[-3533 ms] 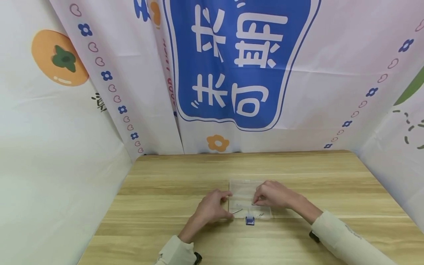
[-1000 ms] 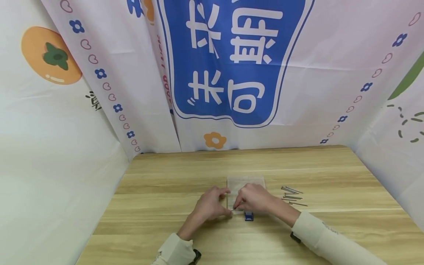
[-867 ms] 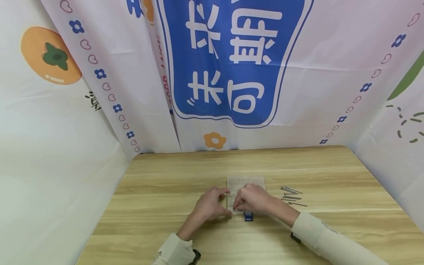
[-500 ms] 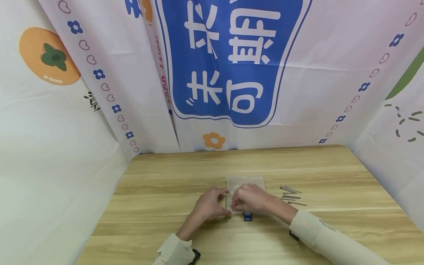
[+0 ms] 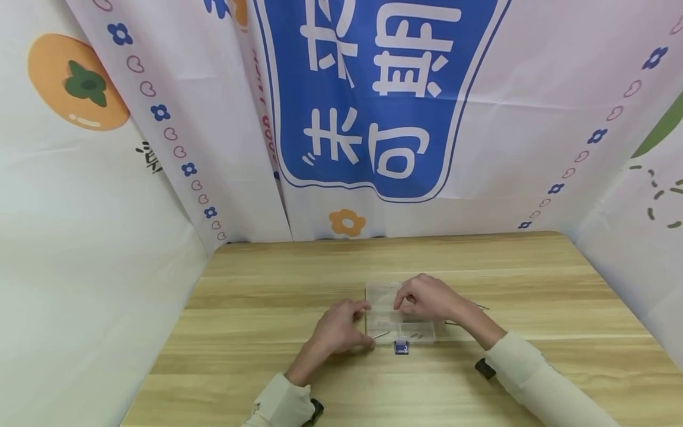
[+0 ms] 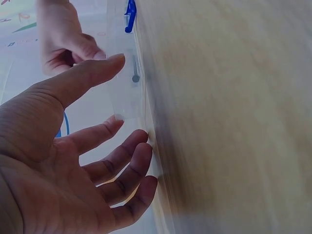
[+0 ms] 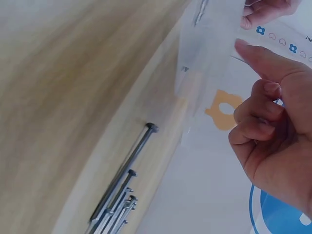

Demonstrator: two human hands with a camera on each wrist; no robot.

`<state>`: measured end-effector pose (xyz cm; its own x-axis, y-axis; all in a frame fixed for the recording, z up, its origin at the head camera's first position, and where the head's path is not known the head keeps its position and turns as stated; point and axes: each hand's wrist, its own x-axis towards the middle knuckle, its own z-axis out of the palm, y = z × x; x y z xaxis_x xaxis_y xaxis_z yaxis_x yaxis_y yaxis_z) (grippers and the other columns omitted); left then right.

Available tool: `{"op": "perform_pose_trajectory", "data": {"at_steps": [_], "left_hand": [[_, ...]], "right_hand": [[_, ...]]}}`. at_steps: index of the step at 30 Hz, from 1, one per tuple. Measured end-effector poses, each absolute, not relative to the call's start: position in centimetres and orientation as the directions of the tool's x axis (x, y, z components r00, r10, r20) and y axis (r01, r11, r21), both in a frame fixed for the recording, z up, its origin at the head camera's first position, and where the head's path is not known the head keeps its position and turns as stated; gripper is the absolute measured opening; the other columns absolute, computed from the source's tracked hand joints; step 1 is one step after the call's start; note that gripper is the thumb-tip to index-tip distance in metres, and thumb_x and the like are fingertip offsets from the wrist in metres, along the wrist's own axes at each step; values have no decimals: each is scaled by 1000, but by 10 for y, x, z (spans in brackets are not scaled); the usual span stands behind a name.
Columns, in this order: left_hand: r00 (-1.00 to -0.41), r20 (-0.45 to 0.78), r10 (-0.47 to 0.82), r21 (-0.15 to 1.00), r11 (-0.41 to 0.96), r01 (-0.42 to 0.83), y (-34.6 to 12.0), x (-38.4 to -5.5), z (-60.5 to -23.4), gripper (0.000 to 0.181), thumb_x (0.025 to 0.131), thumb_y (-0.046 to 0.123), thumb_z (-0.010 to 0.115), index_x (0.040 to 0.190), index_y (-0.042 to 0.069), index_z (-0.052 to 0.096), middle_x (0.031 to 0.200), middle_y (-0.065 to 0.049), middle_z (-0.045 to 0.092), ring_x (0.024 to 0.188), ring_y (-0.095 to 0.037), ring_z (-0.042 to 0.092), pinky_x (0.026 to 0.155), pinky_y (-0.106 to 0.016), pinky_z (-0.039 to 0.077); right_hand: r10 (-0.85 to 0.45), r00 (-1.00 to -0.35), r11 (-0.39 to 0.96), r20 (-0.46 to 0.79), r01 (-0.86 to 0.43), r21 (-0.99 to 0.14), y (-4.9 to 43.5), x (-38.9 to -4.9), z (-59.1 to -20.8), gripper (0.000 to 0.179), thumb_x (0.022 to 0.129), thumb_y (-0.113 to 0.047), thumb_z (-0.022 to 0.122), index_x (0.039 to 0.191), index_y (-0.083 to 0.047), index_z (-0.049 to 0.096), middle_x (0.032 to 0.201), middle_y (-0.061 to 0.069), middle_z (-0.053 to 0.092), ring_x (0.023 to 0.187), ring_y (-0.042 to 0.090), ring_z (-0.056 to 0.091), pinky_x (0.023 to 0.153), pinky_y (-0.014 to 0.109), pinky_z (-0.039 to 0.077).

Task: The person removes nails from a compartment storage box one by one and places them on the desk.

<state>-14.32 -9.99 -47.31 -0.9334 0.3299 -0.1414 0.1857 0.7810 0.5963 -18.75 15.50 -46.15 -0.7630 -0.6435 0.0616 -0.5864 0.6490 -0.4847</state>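
Observation:
A clear plastic box (image 5: 425,327) stands near the middle of the table, its see-through lid (image 5: 380,296) folded back, a blue latch (image 5: 401,347) at its front. My left hand (image 5: 338,328) holds the box's left end between thumb and forefinger. One nail (image 5: 380,335) lies slanted in the left front compartment; small fasteners (image 5: 416,336) lie in the right one. Over the lid hovers my right hand (image 5: 430,298), thumb extended and other fingers loosely curled. No held thing shows there in the right wrist view. More nails (image 7: 119,197) lie beside the box, mostly hidden by the right forearm in the head view.
The wood-grain table (image 5: 277,362) extends around the box, with its back edge against a printed cloth (image 5: 480,196). White cloth walls (image 5: 107,249) flank both sides. Each wrist carries a dark device, one being the strapped unit (image 5: 485,368) below the right sleeve.
My right hand has let go of the nail at the left front compartment and moved back and right, over the lid. The left hand stays at the box's left end.

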Motion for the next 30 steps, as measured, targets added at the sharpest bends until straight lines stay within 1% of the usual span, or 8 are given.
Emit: {"op": "perform_pose_trajectory", "data": {"at_steps": [2, 6, 9, 13, 16, 24, 30], "left_hand": [[-933, -146, 329, 595, 783, 183, -100, -143, -474, 74, 70, 27, 102, 136, 14, 72, 113, -7, 68, 97, -20, 59, 82, -43, 54], [-933, -150, 327, 594, 784, 179, -99, -144, -474, 75, 70, 27, 102, 137, 14, 72, 113, -7, 68, 96, -20, 58, 82, -43, 53], [-933, -150, 328, 595, 784, 180, -99, -144, -473, 74, 70, 27, 102, 137, 14, 72, 113, -7, 68, 96, -20, 58, 82, -43, 53], [-932, -145, 333, 590, 785, 188, -99, -144, -473, 74, 70, 27, 102, 137, 15, 73, 113, -6, 68, 97, -20, 59, 83, -43, 54], [-931, -141, 336, 584, 788, 196, -99, -145, -473, 74, 70, 28, 102, 136, 15, 73, 112, -5, 68, 97, -19, 59, 82, -42, 54], [-931, -143, 336, 578, 792, 196, -100, -146, -471, 74, 70, 27, 102, 136, 14, 73, 111, -5, 67, 93, -18, 57, 79, -39, 51], [-928, -149, 341, 582, 789, 196, -100, -147, -472, 74, 70, 27, 102, 137, 14, 72, 111, -5, 67, 93, -18, 57, 79, -38, 52]], "right_hand": [[-633, -773, 665, 41, -570, -483, 156, -187, -464, 10, 94, -9, 80, 95, -17, 85, 71, -13, 58, 60, 1, 37, 56, 19, 31], [-635, -773, 671, 4, -554, -493, 156, -188, -469, 8, 92, -12, 84, 90, -20, 86, 80, -14, 71, 64, 0, 45, 58, 19, 36], [-642, -766, 668, -8, -555, -496, 155, -188, -472, 9, 90, -13, 87, 88, -21, 87, 83, -13, 76, 65, 0, 49, 58, 19, 40], [-638, -769, 678, -25, -547, -491, 154, -189, -475, 10, 90, -13, 87, 86, -22, 87, 81, -14, 77, 63, 0, 49, 58, 19, 40], [-643, -765, 681, -40, -546, -488, 154, -190, -475, 9, 89, -14, 87, 87, -23, 87, 82, -13, 78, 64, -1, 51, 59, 19, 42], [-678, -734, 675, -30, -605, -423, 149, -192, -472, 8, 91, -16, 85, 90, -24, 86, 89, -9, 82, 68, -4, 60, 66, 20, 52], [-687, -725, 685, -53, -621, -381, 147, -192, -472, 8, 93, -17, 83, 90, -23, 85, 88, -9, 81, 65, -2, 56, 63, 21, 50]]}}
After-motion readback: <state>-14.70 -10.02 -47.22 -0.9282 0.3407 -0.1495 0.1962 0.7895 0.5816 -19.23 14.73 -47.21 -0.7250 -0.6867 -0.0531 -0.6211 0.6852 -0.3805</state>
